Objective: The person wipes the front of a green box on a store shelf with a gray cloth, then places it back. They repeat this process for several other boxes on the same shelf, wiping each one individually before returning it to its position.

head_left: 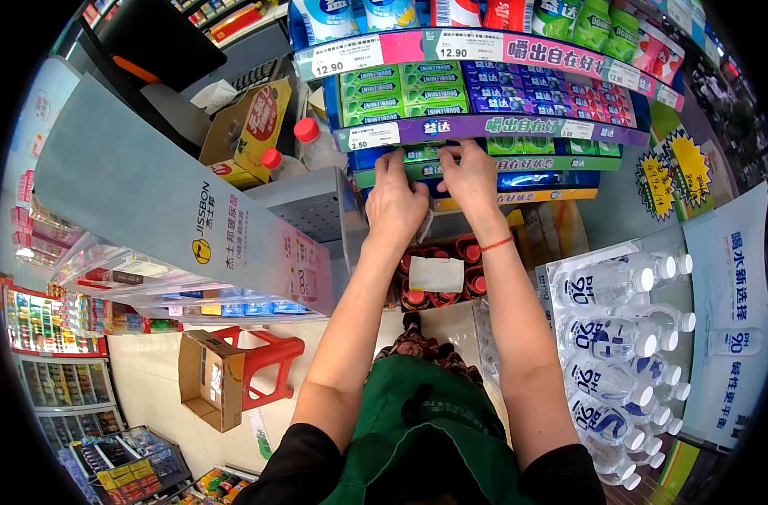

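Both of my hands reach into the third tier of a blue chewing-gum display rack. My left hand (393, 205) has its fingertips at the left end of a small green gum pack (422, 153). At the pack's right end are the bent fingers of my right hand (471, 177), with a red cord around that wrist. The overhanging purple shelf strip (434, 128) partly hides the fingertips, so a firm grip cannot be made out. Farther right on this tier lie more green gum packs (521, 146). Green and purple-blue gum packs (402, 95) fill the tier above.
Red-capped bottles (444, 298) stand below the rack, near my feet. Clear water bottles (605, 287) line the right side. To the left are a grey display stand (169, 189), a red plastic stool (273, 366) and an opened cardboard box (210, 382).
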Demonstrator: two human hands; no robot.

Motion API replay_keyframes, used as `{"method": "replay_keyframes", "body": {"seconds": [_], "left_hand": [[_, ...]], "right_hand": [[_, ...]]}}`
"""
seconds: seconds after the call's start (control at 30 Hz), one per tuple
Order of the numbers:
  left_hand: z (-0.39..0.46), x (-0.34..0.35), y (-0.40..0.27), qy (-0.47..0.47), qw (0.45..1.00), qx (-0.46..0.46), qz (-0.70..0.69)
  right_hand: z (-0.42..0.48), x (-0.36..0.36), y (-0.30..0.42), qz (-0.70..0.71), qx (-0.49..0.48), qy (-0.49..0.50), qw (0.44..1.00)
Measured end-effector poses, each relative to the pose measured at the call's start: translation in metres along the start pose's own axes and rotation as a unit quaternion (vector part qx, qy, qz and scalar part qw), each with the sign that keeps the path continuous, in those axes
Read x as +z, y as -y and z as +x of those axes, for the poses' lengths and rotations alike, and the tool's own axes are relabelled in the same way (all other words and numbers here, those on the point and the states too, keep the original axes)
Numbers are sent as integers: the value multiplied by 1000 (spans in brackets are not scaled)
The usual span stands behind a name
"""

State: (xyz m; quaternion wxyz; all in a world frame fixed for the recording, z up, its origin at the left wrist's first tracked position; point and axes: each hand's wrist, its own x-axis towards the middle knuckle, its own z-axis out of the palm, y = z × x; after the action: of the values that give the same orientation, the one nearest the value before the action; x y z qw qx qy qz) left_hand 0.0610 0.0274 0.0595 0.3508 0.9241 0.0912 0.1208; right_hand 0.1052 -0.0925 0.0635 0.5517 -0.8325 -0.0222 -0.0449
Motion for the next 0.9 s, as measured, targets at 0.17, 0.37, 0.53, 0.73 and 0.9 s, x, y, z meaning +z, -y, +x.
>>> {"method": "replay_keyframes", "body": {"seconds": [0.17,0.37,0.53,0.73,0.9], "left_hand": [[0,-2,-1,-5,1000,3,-17],[1,-5,2,11,1000,-19,-12],[-1,1,3,0,1000,14,-6],[0,0,4,20,1000,17,17],[-2,2,3,-8,998,9,66]], "right_hand": [[0,4,0,6,8,-12,1000],[3,8,2,-10,-26,6,1000],[11,5,-4,-44,-8,-1,999],[14,13,-7,-105,-60,-25,992],[14,16,-6,-136,-71,17,988]]}}
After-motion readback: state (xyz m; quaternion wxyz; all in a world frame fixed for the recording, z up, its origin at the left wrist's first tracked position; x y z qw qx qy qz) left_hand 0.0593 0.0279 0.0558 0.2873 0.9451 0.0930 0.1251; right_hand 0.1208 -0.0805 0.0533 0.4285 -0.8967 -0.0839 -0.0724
